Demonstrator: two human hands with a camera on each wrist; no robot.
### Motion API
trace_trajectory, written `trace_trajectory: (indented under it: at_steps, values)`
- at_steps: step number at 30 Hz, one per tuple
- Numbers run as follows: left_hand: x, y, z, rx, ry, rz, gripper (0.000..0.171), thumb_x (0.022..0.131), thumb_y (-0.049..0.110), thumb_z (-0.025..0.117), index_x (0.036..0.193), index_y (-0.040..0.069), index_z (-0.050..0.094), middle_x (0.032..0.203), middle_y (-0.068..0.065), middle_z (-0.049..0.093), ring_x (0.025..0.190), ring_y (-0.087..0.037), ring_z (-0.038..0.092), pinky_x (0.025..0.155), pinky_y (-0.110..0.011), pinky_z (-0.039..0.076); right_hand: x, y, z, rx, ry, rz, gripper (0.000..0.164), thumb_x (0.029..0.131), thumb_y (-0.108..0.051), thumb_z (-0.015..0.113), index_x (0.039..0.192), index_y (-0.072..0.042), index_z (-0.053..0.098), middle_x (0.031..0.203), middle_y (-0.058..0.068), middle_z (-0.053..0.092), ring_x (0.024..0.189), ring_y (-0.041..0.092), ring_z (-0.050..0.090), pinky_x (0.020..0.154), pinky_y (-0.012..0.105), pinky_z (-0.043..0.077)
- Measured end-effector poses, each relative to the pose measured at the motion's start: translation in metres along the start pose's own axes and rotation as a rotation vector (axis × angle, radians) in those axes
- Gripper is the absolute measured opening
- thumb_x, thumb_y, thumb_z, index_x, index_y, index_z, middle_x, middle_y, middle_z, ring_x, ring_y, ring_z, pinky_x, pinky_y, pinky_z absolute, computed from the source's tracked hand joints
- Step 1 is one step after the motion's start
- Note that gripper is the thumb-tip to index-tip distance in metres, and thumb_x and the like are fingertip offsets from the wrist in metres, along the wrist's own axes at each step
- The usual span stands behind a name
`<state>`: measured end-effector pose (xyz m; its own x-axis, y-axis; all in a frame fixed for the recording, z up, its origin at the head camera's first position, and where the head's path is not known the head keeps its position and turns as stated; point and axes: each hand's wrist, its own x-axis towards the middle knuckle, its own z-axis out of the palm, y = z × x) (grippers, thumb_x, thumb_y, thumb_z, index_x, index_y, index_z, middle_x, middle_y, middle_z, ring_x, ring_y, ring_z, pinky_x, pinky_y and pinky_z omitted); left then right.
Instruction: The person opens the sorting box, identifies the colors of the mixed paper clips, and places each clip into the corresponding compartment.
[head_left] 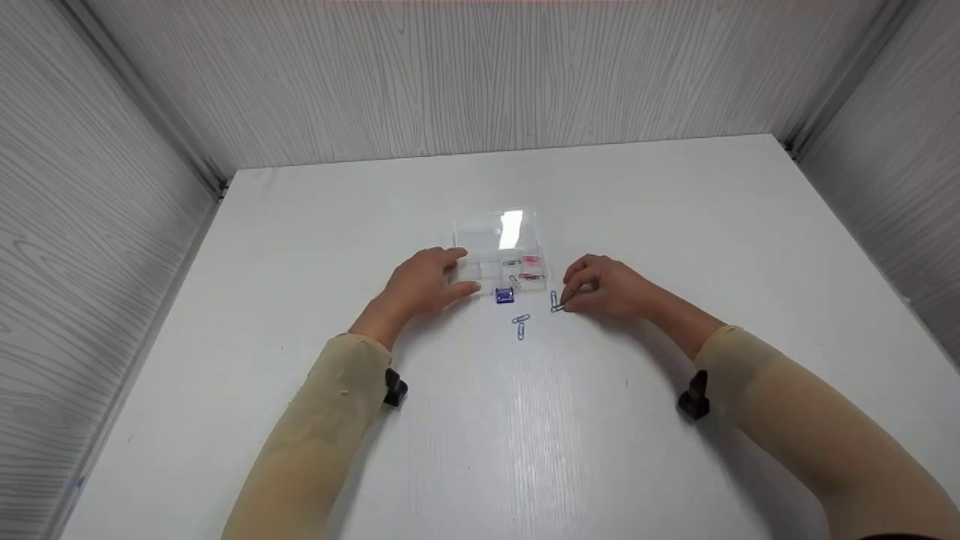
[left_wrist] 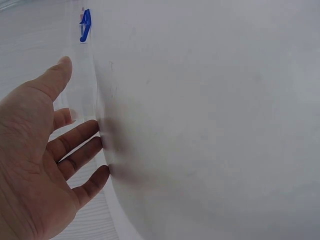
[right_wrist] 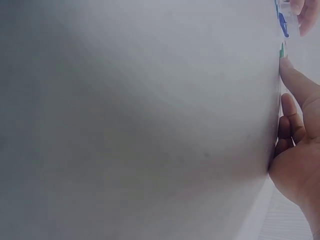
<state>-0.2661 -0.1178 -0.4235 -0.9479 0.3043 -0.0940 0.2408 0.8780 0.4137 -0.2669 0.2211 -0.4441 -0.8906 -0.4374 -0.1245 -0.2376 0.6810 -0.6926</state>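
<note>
Two clips (head_left: 553,298) are lying right of the box (head_left: 489,271), and your right hand (head_left: 609,288) is pinching the lower clip (head_left: 556,308). Your left hand (head_left: 422,281) is lying spread at the box's left edge; you are risking spilled clips if it is pushing too hard.

On the worktop (head_left: 375,225), the compartment box (head_left: 490,271) stands right of the left fingers (head_left: 454,290), its lid (head_left: 480,231) behind. Paper clips (head_left: 531,277) occupy right-hand compartments; a clip (head_left: 505,295) lies before it, loose paper clips (head_left: 521,331) nearer, others (head_left: 553,298) at the right fingers (head_left: 579,280).
</note>
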Motion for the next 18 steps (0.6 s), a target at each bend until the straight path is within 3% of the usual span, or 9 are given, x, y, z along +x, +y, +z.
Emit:
trace_trajectory:
  at_steps: [18]
  values:
    - [0.0002,-0.0004,0.0008,-0.004,0.006,-0.001,0.078,0.098,0.057,0.07,0.161,0.017,0.048,0.151,-0.009,0.059,0.14,-0.03,0.053,0.12,-0.05,0.039,-0.0018,-0.0026,-0.0006,0.041,-0.029,-0.022,0.005,0.095,-0.017,0.081,0.091,-0.015,0.082,0.129,0.005,0.059,0.129,0.029,0.044,0.114,0.049,0.033]
